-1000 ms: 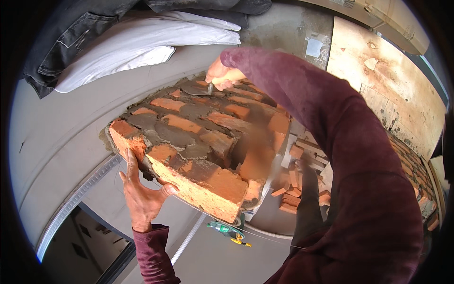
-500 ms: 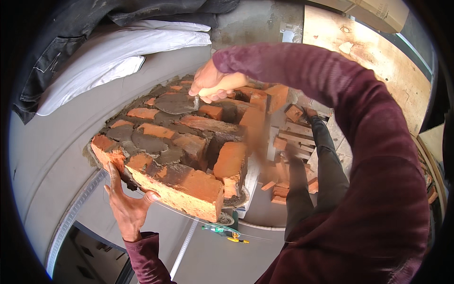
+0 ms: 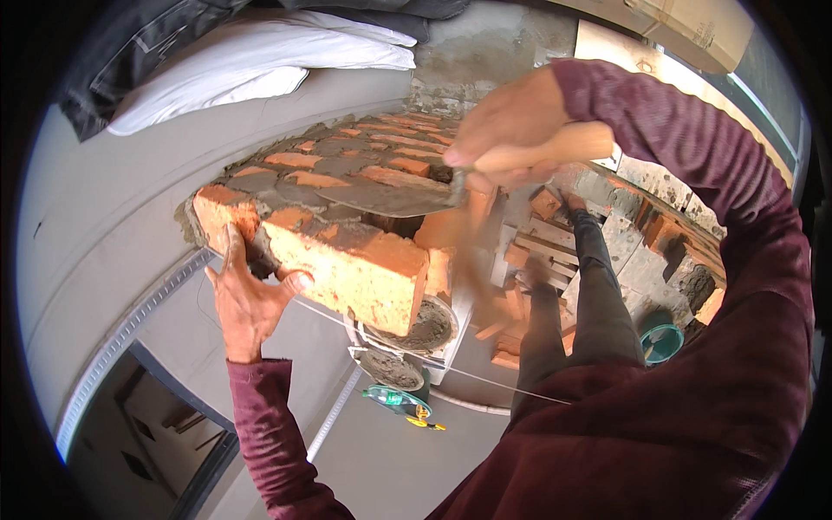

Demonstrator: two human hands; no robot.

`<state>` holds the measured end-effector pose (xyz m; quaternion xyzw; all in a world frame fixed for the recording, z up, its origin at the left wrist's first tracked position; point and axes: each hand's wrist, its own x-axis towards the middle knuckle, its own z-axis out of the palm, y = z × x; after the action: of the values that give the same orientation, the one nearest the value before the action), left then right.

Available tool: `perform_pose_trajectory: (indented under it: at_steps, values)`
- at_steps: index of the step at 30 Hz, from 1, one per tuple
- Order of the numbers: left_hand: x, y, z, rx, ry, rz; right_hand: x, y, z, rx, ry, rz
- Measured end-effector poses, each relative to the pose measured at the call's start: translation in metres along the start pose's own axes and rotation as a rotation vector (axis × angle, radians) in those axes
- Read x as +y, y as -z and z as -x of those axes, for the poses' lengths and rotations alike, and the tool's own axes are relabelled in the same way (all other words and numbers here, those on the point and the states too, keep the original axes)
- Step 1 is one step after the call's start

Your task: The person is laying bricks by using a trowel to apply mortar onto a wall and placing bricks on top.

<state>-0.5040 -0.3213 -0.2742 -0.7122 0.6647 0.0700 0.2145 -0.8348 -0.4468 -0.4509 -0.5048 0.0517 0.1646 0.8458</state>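
Several orange-red bricks and grey mortar make up a brick wall top. My right hand, blurred by motion, is wrapped round the pale wooden handle of a trowel. The trowel's flat, mortar-smeared blade reaches left over the courses, hiding part of them; whether it touches them I cannot tell. At the near end of the wall, my left hand has its fingers spread. Its fingertips rest against the left end brick, and its thumb lies by the lower edge of the long front brick.
Below the wall's end stand tubs of mortar and a green bottle. A thin string runs past them. Loose bricks and a wooden pallet lie near my legs. A teal bucket stands at the right.
My right hand has brought the trowel nearer and to the right, over the near courses. My left hand stays at the wall's end. The view has shifted, showing more of the tubs and teal bucket.
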Motion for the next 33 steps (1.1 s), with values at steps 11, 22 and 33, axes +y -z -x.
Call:
perform_pose_trajectory:
  at_steps: [11,22,33]
  values:
    - [0.001,-0.002,0.000,0.097,0.031,0.016,-0.080,-0.145,0.111,0.656,-0.074,0.392]
    - [-0.071,-0.067,0.246,0.597,-0.026,1.120,-0.130,-0.426,0.032,0.967,-0.182,1.091]
    - [-0.046,-0.383,0.459,-0.264,0.017,1.433,0.067,-0.471,-0.192,1.128,-0.023,1.118]
